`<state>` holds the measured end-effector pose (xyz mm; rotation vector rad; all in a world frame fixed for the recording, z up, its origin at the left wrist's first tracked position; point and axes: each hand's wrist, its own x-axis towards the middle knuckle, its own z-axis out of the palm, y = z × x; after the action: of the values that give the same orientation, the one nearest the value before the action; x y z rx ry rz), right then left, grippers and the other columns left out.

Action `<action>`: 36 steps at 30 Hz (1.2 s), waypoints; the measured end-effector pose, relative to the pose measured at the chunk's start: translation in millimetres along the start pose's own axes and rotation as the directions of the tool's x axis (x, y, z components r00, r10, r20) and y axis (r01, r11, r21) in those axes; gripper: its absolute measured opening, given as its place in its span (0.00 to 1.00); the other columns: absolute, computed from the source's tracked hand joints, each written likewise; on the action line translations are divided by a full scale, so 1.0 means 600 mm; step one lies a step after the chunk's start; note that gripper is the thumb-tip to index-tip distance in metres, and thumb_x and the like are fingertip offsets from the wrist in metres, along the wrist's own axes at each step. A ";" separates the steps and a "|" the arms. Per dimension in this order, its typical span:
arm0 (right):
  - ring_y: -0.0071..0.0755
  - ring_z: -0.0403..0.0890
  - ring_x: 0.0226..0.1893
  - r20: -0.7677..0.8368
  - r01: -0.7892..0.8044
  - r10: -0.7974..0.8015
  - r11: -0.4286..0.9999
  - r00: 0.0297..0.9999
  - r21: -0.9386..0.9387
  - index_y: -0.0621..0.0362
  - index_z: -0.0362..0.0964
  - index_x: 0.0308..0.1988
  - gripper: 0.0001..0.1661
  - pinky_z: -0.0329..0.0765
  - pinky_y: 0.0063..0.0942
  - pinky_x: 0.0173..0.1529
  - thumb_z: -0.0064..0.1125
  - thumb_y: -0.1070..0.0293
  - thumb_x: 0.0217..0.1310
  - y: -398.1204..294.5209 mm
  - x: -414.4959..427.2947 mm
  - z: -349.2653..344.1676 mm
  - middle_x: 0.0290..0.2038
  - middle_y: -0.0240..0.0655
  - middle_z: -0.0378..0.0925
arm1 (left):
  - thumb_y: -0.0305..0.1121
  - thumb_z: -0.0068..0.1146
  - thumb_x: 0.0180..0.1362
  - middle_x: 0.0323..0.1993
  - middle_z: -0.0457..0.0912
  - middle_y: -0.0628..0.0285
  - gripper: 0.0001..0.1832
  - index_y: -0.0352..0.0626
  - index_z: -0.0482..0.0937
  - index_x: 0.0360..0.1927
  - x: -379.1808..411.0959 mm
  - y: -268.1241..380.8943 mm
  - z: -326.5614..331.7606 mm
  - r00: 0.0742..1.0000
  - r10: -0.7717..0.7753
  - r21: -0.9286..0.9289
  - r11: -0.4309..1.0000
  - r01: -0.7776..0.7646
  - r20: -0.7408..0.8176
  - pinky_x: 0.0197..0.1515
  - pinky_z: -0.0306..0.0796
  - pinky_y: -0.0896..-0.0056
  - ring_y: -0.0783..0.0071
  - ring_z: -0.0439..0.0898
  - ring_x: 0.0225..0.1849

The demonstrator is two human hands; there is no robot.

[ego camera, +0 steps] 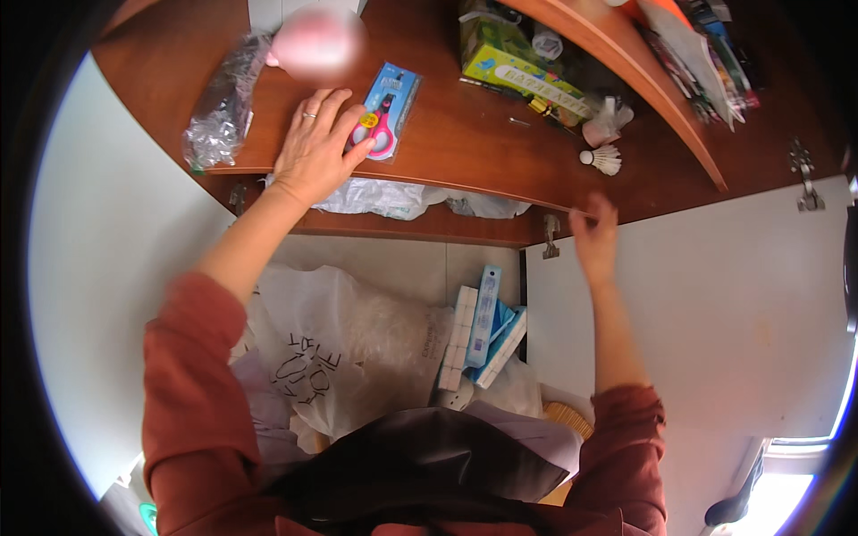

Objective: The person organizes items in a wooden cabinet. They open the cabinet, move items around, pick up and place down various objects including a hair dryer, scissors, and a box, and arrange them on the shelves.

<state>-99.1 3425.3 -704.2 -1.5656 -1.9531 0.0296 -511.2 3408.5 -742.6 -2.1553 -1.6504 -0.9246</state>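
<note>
My left hand (315, 144) lies palm down on the reddish-brown wooden shelf (442, 127), a ring on one finger. Its thumb and index finger touch the near left part of a blister pack (405, 90) with a blue card. Inside the pack are small clippers (383, 127) with pink scissor-style loops. Blurred, my right hand (596, 231) is beside the shelf's front edge, with nothing visible in it. A white shuttlecock (602, 159) lies on the shelf just beyond that hand.
Behind stand a green-yellow printed box (519, 77), a crumpled clear plastic bag (218, 127) and a pink rounded object (315, 43). A curved wooden divider (643, 84) rises at right. White cabinet doors (677, 301) flank me. Below are plastic bags (375, 342) and tissue packs (482, 321).
</note>
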 end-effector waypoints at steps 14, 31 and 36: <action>0.56 0.70 0.50 -0.365 -0.469 0.472 0.877 0.802 0.104 0.55 0.66 0.53 0.35 0.73 0.46 0.48 0.61 0.48 0.49 0.122 0.382 0.083 0.44 0.52 0.74 | 0.41 0.60 0.48 0.58 0.60 0.50 0.26 0.41 0.71 0.49 0.003 -0.004 0.007 1.000 0.007 -0.010 1.000 -0.007 0.024 0.62 0.51 0.47 0.49 0.53 0.64; 0.41 0.72 0.50 -0.398 -0.216 0.348 0.915 0.849 0.340 0.50 0.62 0.56 0.30 0.72 0.42 0.47 0.58 0.57 0.55 0.131 0.496 0.101 0.54 0.34 0.69 | 0.45 0.61 0.47 0.58 0.60 0.49 0.26 0.41 0.72 0.47 0.011 -0.001 0.004 1.000 -0.008 -0.033 0.999 0.009 0.029 0.61 0.52 0.46 0.49 0.53 0.65; 0.35 0.69 0.46 -0.169 -0.387 0.496 0.813 0.852 0.435 0.53 0.59 0.59 0.41 0.68 0.32 0.48 0.63 0.52 0.47 0.078 0.464 0.136 0.54 0.34 0.66 | 0.42 0.62 0.46 0.60 0.58 0.50 0.27 0.42 0.71 0.49 0.003 -0.008 -0.007 0.998 -0.027 -0.038 0.999 0.029 0.055 0.61 0.52 0.45 0.49 0.53 0.65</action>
<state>-124.4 3715.2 -662.3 -1.6186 -1.2343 0.3541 -516.7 3409.1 -739.3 -2.2070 -1.7062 -0.9210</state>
